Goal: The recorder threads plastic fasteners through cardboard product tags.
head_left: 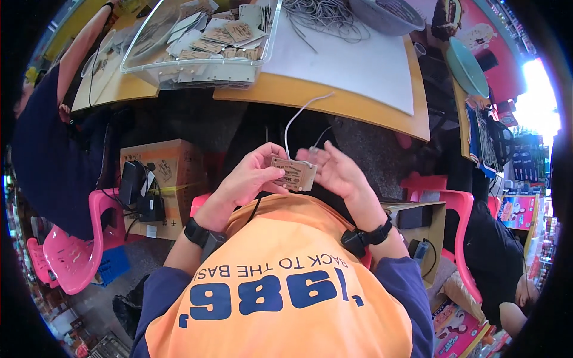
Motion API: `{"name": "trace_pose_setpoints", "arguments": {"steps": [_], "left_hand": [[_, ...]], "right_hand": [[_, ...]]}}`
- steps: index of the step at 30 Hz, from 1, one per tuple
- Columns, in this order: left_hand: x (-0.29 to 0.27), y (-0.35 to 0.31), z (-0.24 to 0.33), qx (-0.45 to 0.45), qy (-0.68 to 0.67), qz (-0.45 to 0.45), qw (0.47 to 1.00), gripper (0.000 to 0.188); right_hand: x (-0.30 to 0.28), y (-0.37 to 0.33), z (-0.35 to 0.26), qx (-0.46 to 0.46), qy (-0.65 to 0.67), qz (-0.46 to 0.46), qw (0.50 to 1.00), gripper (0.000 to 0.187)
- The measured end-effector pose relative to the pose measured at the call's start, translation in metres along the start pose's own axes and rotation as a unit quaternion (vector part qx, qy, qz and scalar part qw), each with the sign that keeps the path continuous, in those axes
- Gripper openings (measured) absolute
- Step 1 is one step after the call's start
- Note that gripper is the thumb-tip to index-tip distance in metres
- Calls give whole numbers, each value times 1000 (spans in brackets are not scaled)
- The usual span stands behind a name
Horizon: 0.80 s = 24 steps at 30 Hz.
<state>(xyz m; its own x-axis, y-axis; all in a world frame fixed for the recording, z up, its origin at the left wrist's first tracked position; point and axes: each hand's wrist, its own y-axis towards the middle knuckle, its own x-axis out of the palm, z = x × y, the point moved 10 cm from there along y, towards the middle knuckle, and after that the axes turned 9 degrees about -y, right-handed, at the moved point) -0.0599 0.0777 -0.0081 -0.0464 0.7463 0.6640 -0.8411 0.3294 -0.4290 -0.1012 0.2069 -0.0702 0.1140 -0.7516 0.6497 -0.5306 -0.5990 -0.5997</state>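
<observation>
My left hand point(258, 173) pinches a small brown printed card tag point(293, 174) by its left side, above my lap. A pale cord point(289, 128) runs from the tag's top edge and curves up toward the table. My right hand point(337, 170) is just right of the tag, palm partly turned up and fingers apart, its fingertips a little blurred. A thin grey cord end point(322, 136) shows beside those fingertips; whether they touch it I cannot make out.
Ahead is a table with a white sheet point(364, 77), bearing a clear plastic bin point(134, 67) of card tags, a heap of grey cords point(325, 18) and a grey basin point(388, 15). Cardboard boxes point(179, 158) and pink chairs point(77, 262) flank me. Other people sit at both sides.
</observation>
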Motion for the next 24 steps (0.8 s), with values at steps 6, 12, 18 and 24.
{"name": "trace_pose_setpoints", "arguments": {"steps": [6,12,18,24], "left_hand": [[-4,-5,0,27,189,-4,982,17],[8,-14,0,42,424,-1,905,15],[4,-13,-2,48,455,-25,889,15],[-8,-3,-13,55,410,-26,910,11]], "right_hand": [[-49,-42,-103,-299,76,145,940,26],[-2,-87,-129,-459,-82,127,875,22],[23,-119,-151,-518,-79,137,840,25],[83,-115,-114,-414,-490,165,750,15]]}}
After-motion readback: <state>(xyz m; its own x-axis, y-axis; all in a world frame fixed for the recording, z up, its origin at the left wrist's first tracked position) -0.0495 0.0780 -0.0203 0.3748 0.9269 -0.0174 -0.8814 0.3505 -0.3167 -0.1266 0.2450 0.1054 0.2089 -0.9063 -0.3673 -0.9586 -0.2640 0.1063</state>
